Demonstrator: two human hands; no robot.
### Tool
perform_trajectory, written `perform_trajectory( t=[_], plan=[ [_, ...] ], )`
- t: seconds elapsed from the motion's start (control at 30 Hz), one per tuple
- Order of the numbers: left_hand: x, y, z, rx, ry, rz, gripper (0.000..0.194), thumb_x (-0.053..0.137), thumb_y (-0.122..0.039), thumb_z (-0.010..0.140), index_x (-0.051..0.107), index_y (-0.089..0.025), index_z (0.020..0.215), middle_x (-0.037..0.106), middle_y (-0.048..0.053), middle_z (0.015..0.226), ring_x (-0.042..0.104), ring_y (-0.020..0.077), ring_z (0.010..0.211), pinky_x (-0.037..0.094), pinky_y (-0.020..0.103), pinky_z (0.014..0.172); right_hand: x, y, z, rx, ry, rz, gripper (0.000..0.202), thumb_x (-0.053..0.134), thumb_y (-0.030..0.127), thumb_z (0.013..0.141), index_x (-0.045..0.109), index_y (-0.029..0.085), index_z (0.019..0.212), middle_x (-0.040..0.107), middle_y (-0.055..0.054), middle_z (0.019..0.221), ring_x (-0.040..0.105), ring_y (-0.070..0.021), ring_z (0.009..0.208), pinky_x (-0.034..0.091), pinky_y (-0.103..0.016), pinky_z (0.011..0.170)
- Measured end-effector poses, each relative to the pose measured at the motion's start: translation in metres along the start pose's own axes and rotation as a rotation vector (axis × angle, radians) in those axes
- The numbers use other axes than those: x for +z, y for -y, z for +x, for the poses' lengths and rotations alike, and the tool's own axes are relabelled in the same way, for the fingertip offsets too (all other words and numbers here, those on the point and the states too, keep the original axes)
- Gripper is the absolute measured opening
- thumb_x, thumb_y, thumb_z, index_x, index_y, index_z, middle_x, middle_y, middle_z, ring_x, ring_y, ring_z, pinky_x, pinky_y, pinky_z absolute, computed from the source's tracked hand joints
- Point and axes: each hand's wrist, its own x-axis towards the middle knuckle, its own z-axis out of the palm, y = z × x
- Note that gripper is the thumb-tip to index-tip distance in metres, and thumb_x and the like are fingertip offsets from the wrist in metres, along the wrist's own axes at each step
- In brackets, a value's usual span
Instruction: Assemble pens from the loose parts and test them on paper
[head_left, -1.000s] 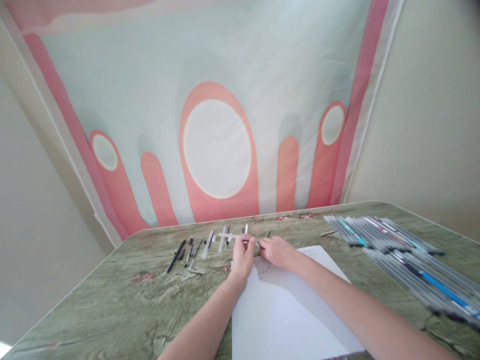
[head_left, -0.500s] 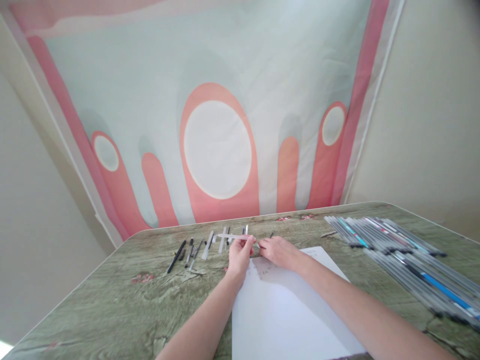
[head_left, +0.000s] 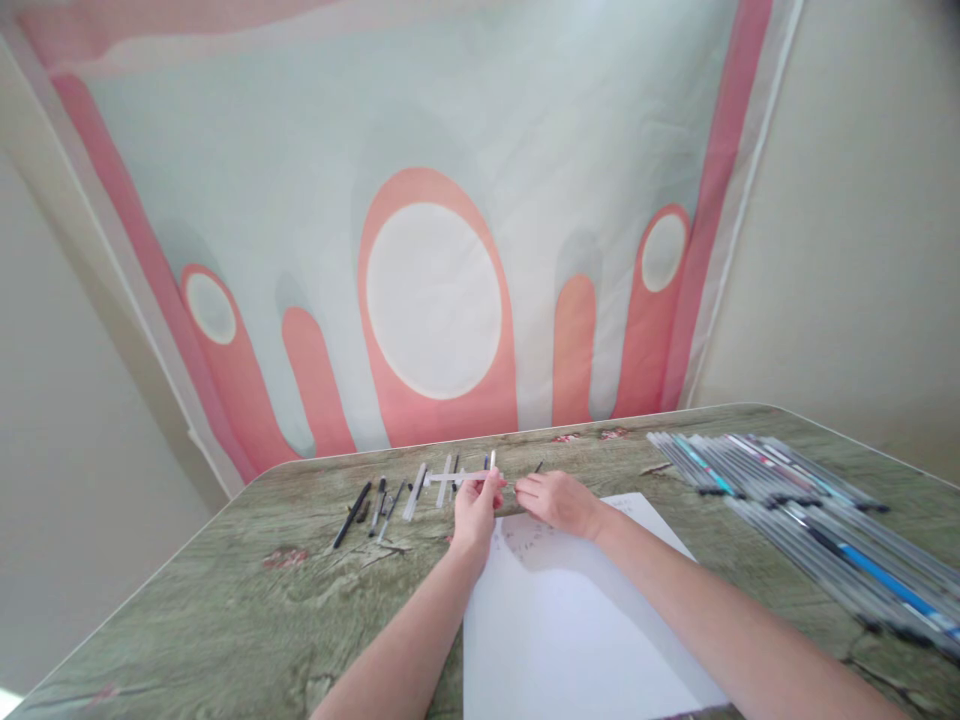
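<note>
My left hand (head_left: 475, 508) is closed on a translucent pen barrel (head_left: 450, 478), which lies nearly level and points left. The barrel's other end shows just past my thumb. Close by on the right, my right hand (head_left: 559, 500) has its fingers curled together above the top of a white sheet of paper (head_left: 570, 620). Whatever those fingertips hold, if anything, is hidden or too small to make out. Small dark marks show on the paper near its top edge. Behind my right hand a short dark stick-like piece (head_left: 538, 466) pokes out.
Several pens and pen parts lie left of my hands, among them a black pen (head_left: 352, 515) and a clear tube (head_left: 415, 492). On the right, many grey-clear pens (head_left: 780, 470) lie in rows, with a blue one (head_left: 892, 580). A patterned cloth hangs behind the wood-look table (head_left: 247, 610).
The pen barrel and my left hand have shifted slightly left. The gap between the barrel's right end and my right fingertips is a little wider.
</note>
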Motion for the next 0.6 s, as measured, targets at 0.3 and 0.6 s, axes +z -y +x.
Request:
perform_trajectory(
  t=[0.3, 0.6],
  plan=[
    [-0.001, -0.003, 0.000, -0.009, -0.037, -0.035, 0.039, 0.065, -0.048, 0.062, 0.058, -0.011, 0.072, 0.048, -0.004, 0.052, 0.038, 0.0041, 0.044, 0.027, 0.017, 0.043, -0.009, 0.002, 0.000, 0.411, -0.672, 0.541, 0.012, 0.048, 0.018, 0.079, 0.057, 0.021, 0.086, 0.063, -0.004, 0.083, 0.059, -0.0129, 0.070, 0.048, -0.025, 0.064],
    [-0.005, -0.007, 0.002, -0.222, 0.041, -0.470, 0.022, 0.071, -0.020, 0.062, 0.064, -0.011, 0.080, 0.059, 0.000, 0.069, 0.046, 0.0013, 0.051, 0.039, 0.012, 0.049, -0.012, -0.025, 0.005, 1.084, -1.227, 1.456, 0.025, 0.065, 0.024, 0.065, 0.058, 0.016, 0.087, 0.063, 0.000, 0.069, 0.059, -0.0100, 0.058, 0.052, -0.025, 0.056]
  ],
)
